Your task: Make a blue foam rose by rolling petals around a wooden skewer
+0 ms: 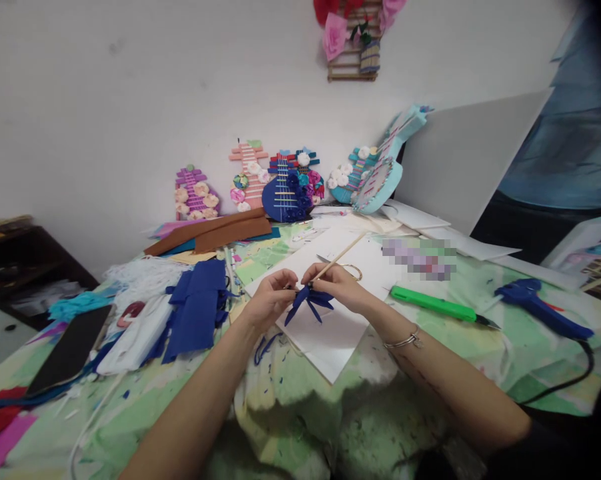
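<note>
Head view: both hands work close together over the white paper (333,347), at about mid-frame. The blue piece (308,303) is between them, raised over the paper, its pointed strips fanning down and outward. Step in hand looks like fine two-handed shaping or fixing at the top of that piece. Handling it from here calls for a light, steady pinch, so the strips don't bend or slip.

Left hand (270,297): fingers nearly closed, tips pinching the top left of the blue piece. Forearm comes in from the lower left, wrist bent a little inward.

Right hand (343,287): fingers curled, almost closed, on the stick (343,252) and against the piece's top right. Stick slants up and away; its near end is at the fingertips. Exact contact is too small to tell. Forearm comes in from the lower right, back of the hand partly up, bracelet (403,341) near the wrist.

Scissors (354,271) lie just beyond the right hand, partly hidden. Green cutter (433,303) and glue gun (543,310) are off to the right, blue strips (195,310) to the left, on the patterned cloth (155,407).
</note>
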### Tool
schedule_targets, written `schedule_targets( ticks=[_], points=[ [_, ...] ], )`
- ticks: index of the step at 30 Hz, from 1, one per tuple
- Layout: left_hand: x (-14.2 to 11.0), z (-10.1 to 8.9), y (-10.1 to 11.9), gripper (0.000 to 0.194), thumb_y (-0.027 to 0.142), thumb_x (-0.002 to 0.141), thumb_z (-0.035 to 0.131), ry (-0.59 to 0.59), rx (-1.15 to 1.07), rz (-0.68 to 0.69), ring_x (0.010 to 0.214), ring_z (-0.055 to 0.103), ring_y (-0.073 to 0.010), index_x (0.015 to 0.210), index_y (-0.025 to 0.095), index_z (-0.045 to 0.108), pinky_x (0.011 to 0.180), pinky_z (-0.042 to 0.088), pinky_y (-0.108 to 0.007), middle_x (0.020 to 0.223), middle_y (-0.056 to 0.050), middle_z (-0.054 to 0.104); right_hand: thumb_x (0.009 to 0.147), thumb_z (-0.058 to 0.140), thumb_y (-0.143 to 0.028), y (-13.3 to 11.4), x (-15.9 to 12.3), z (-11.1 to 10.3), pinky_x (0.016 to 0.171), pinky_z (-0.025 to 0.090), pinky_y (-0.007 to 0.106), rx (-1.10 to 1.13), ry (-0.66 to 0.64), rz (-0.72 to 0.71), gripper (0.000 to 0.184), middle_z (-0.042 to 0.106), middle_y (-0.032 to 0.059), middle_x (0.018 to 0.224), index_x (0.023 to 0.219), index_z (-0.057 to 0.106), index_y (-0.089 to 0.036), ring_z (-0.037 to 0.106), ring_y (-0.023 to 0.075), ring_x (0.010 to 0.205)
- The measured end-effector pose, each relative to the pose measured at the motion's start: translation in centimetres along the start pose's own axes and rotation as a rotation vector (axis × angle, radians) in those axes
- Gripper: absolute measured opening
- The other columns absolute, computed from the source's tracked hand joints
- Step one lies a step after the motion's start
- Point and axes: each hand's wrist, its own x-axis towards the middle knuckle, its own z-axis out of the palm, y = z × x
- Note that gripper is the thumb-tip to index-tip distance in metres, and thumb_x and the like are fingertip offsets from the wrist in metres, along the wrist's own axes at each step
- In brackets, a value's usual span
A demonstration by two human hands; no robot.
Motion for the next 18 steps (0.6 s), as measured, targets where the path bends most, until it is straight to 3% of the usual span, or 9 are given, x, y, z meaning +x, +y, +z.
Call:
schedule_targets(
  ticks=[6,18],
  points=[
    [-0.07,-0.24,-0.20,0.025,0.005,0.054,0.072,-0.027,0.004,0.010,0.055,0.053,-0.0066,0.072,0.015,0.057,0.053,0.039,-0.018,0.065,0.004,0.055,0.078,0.055,-0.027,0.09,0.09,-0.01,0.054,0.035,0.021,-0.049,0.043,-0.024,0.014,0.057,0.0006,0.068,0.080,0.063,-0.015,0.050,0.0094,0.061],
    [-0.08,-0.01,-0.15,0.026,0.004,0.053,0.072,-0.010,-0.001,-0.004,0.053,0.052,-0.0061,0.071,0.015,0.057,0.052,0.039,-0.018,0.063,0.005,0.054,0.078,0.055,-0.024,0.13,0.14,-0.09,0.055,0.035,0.020,-0.031,0.034,-0.023,0.012,0.058,-0.0001,0.069,0.080,0.062,-0.015,0.050,0.0087,0.061]
  ],
)
